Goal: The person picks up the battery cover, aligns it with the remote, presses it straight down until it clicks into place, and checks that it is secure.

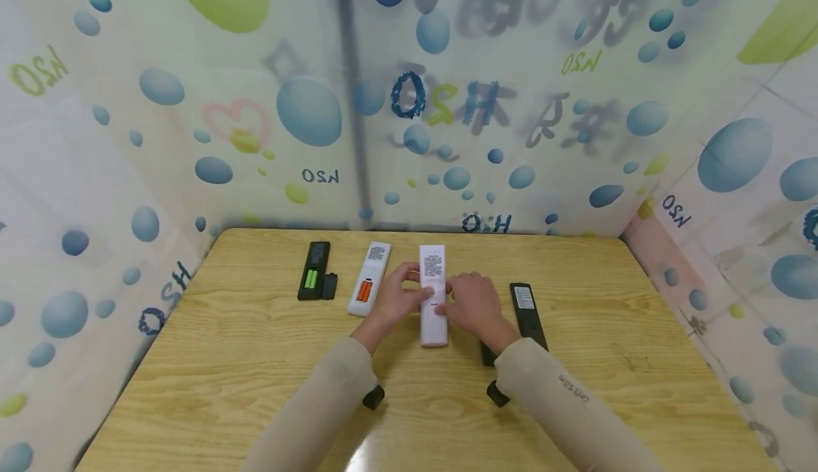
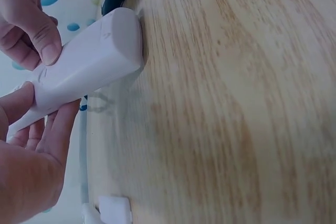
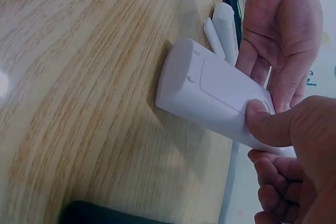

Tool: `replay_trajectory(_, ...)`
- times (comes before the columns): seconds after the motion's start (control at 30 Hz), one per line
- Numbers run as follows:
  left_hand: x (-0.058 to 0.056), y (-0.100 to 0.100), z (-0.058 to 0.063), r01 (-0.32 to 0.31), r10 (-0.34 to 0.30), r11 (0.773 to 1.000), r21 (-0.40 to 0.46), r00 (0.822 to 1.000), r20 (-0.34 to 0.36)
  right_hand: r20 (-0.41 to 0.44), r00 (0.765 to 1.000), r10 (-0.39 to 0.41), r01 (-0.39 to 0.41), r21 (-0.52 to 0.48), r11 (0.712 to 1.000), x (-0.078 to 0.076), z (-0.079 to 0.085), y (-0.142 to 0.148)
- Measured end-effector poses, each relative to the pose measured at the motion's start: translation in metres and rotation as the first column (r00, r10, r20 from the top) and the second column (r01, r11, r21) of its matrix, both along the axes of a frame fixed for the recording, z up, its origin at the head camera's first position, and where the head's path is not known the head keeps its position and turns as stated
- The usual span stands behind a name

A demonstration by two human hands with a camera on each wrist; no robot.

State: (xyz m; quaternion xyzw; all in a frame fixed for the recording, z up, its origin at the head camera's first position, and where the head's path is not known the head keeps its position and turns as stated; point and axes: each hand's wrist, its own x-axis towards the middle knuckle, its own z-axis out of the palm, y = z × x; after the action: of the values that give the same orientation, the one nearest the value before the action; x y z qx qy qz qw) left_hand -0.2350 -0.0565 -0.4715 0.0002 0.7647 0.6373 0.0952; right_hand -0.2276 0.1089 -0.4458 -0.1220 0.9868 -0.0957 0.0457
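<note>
A white remote control [image 1: 434, 330] lies between my two hands at mid-table, its labelled back facing up. From the left, my left hand [image 1: 397, 300] grips its side, with the thumb on the back and the fingers at the edge. My right hand [image 1: 474, 303] holds the opposite edge. In the right wrist view, the right thumb [image 3: 262, 124] presses on the back at the end of the outlined battery cover [image 3: 226, 82], which sits in place. The near end of the remote [image 2: 123, 40] is close over the table in the left wrist view.
To the left lie a black remote [image 1: 314, 255] with green batteries, its loose cover [image 1: 329, 287], and a white remote [image 1: 377, 259] with orange batteries. A loose white cover [image 3: 214, 38] is beside that one. Another black remote [image 1: 529, 312] lies right, near my forearm. A patterned wall [image 1: 415, 195] stands behind.
</note>
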Motion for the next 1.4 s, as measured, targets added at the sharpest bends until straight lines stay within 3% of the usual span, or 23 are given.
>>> replay_trajectory(0.4, 0.0037, 0.0007, 0.0051, 0.009, -0.008, 1.000, 0.017, 1.000, -0.007, 0.009, 1.000, 0.003, -0.003, -0.032, 0.999, 0.0009, 0.0004, 0.0047)
replay_trajectory(0.43, 0.0013, 0.0006, 0.0006, 0.007, -0.007, 1.000, 0.013, 1.000, -0.006, 0.010, 1.000, 0.003, -0.003, -0.037, 0.999, 0.0008, 0.0000, 0.0049)
replay_trajectory(1.1, 0.0005, 0.0003, -0.0012, -0.001, 0.001, 1.000, 0.020, 1.000, -0.005, -0.008, 1.000, 0.012, -0.012, -0.056, 0.998, 0.0008, -0.0020, 0.0047)
replay_trajectory(1.4, 0.0005, 0.0005, -0.0029, 0.019, -0.019, 0.995, 0.094, 1.000, 0.000, -0.027, 0.999, -0.017, 0.014, -0.090, 0.996, -0.0009, -0.0019, 0.0027)
